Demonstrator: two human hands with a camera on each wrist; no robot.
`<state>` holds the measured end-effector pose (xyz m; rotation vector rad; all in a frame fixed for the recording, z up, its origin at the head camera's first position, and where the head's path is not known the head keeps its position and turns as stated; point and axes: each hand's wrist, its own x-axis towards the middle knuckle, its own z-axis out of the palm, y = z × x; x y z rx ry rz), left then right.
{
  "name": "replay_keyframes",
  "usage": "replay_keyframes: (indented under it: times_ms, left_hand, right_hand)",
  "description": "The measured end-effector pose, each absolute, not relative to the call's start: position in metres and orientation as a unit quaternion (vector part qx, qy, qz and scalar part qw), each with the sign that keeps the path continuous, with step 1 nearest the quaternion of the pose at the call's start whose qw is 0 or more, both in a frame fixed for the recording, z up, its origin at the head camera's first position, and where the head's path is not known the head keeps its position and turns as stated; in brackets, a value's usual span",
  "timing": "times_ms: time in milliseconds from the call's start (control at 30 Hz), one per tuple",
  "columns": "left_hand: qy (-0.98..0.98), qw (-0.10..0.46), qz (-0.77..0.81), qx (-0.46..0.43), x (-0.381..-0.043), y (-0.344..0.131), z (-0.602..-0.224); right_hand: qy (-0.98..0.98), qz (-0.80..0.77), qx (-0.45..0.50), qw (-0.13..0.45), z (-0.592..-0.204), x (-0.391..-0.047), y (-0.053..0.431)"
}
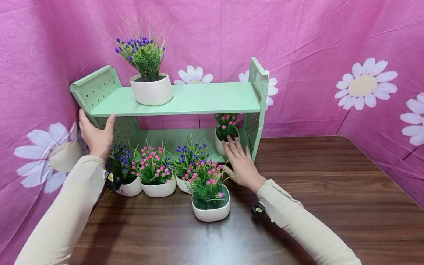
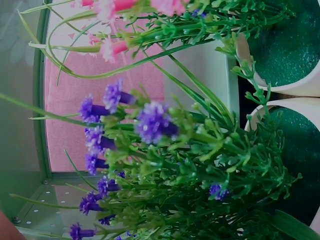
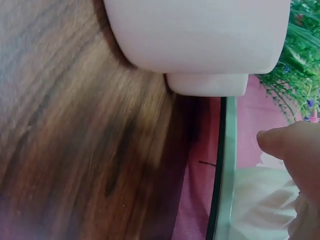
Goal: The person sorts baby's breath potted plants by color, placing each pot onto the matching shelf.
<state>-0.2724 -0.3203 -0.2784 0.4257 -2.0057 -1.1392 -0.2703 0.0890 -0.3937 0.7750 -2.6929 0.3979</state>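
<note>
A light green two-tier shelf stands against the pink cloth. My left hand holds its left side panel, thumb at the front edge and fingers along the outer face. On the lower board's right end sits a white pot with pink flowers. My right hand touches this pot's front with fingers extended; the thumb shows in the right wrist view. One white pot with purple flowers rests on the upper board, left of centre. Purple flowers fill the left wrist view.
Before the shelf, a row of white pots includes a purple-flowered one, a pink-flowered one and another purple-flowered one. A pink-flowered pot stands nearer on the brown wooden table. Pink daisy-print cloth hangs behind.
</note>
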Motion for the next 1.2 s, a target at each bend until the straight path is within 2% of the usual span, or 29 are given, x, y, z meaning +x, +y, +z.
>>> replay_keyframes:
  times_ms: [467,567,767,867,1200]
  left_hand:
    - [-0.789,0.387,-0.448,0.164,-0.272,-0.32,-0.278]
    - [-0.788,0.388,-0.449,0.163,-0.272,-0.32,-0.278]
    - [-0.787,0.39,-0.448,0.164,-0.272,-0.32,-0.278]
    - [-0.787,0.389,-0.449,0.168,-0.272,-0.32,-0.278]
    - [-0.789,0.38,-0.452,0.171,-0.271,-0.319,-0.277]
  right_hand:
    - [-0.863,0.354,0.33,0.147,-0.402,-0.249,0.105]
    - [-0.852,0.383,0.346,0.091,-0.404,-0.24,0.112]
    - [-0.802,0.441,0.389,-0.1,-0.408,-0.219,0.12]
    - [-0.779,0.468,0.39,-0.146,-0.413,-0.213,0.117]
    - [-0.808,0.454,0.364,-0.091,-0.428,-0.205,0.113]
